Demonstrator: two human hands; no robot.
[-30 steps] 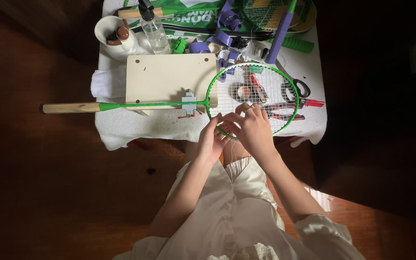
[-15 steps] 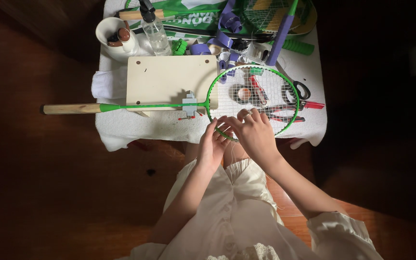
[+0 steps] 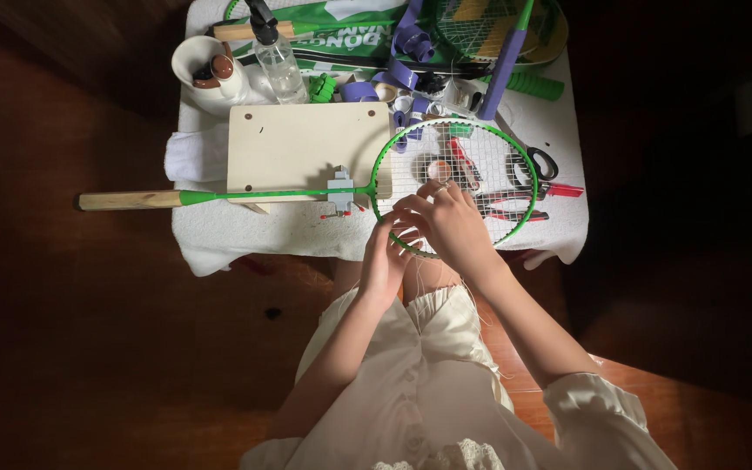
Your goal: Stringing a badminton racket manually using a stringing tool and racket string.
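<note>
A green racket (image 3: pixel 515 148) with a wooden handle (image 3: pixel 124 199) lies across a small white-clothed table (image 3: pixel 245 231). A little grey clamp (image 3: pixel 341 190) sits on its shaft, against a pale wooden board (image 3: pixel 302 144). My left hand (image 3: pixel 383 259) grips the near-left rim of the racket head with its fingertips. My right hand (image 3: pixel 450 222) lies over the strings just beside it, fingers pinched on a thin white string (image 3: pixel 418 271) that hangs down between the hands. The rim under both hands is hidden.
At the back stand a white mug (image 3: pixel 186 54), a clear spray bottle (image 3: pixel 278 59), purple grip tape (image 3: pixel 411 39), a green roll (image 3: pixel 537 83) and a second racket (image 3: pixel 505 52). Scissors (image 3: pixel 551 163) and red-handled pliers (image 3: pixel 559 189) lie beneath and beside the racket head. Dark wooden floor surrounds the table.
My right hand has slid a little up and left over the strings, toward the middle of the head. My left hand stays at the rim.
</note>
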